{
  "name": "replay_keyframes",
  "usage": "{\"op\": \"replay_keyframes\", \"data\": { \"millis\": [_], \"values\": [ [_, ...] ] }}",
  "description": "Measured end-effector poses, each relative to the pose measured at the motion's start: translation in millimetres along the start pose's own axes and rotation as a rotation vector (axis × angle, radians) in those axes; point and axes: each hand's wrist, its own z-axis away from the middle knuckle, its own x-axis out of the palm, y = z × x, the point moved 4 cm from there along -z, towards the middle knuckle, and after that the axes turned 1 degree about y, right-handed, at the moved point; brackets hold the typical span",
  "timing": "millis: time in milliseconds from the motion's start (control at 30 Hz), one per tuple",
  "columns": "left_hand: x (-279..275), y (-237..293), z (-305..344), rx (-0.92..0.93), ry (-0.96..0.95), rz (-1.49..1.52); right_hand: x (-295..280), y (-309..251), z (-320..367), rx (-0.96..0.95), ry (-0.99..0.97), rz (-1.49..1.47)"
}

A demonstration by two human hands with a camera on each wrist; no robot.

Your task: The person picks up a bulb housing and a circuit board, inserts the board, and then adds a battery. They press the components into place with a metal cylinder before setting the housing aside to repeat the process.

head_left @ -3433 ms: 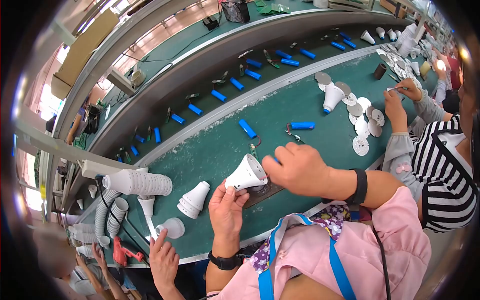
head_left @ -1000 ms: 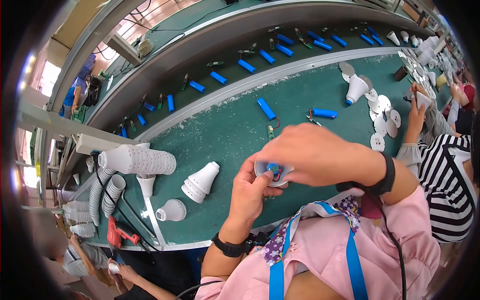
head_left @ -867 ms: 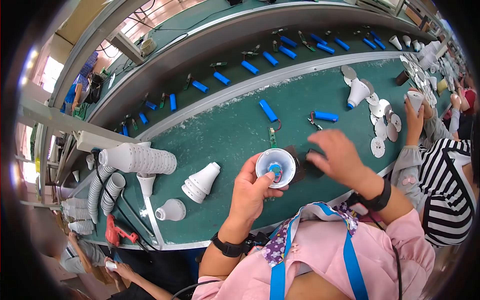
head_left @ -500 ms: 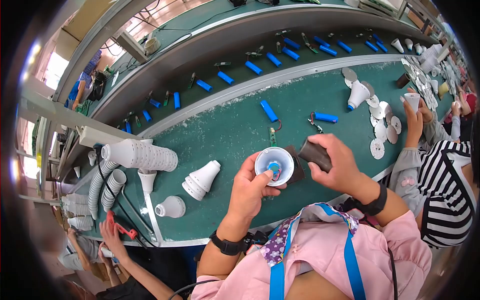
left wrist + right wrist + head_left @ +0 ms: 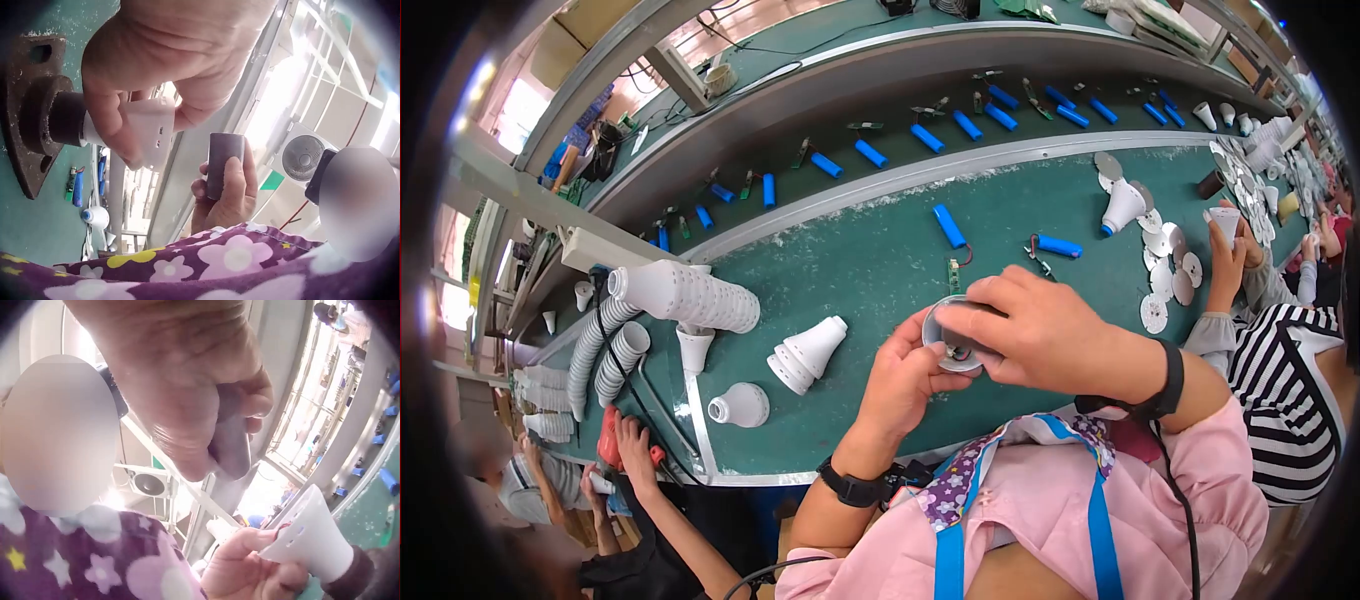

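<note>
With my left hand (image 5: 900, 380) gripping the white housing (image 5: 306, 540) and right hand (image 5: 1045, 335) clutching the dark cylinder (image 5: 224, 156), I'm risking jamming it crooked.

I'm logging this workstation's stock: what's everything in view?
bulb housing: one, white, narrow end in the fixture
fixture: one, rusty brown, on the table
cylinder: one, dark brown, in the right hand
battery cells: two, blue, near table; many more on the belt behind
circuit board: one, green, beside the cells
housing stacks: two, white, table's left
dome: one, white, near the stacks
discs: several, white and silver, table's right
table: one, green
left hand: grips the housing
right hand: holds the cylinder
</note>
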Motion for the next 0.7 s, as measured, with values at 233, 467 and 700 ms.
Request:
{"op": "replay_keyframes", "data": {
  "millis": [233,467,700],
  "values": [
    [-3.3,1.0,3.5,0.008,-0.054,0.035,-19.3,-6.4,-12.7,-0.042,0.162,-0.033],
    [-4.8,-0.4,2.4,-0.006,-0.075,0.007,-16.8,4.6,-1.4,0.090,0.045,-0.081],
    [-31.8,5.8,2.2,0.094,0.121,-0.213,26.9,46.7,85.4,0.545,0.077,-0.074]
  ]
}}
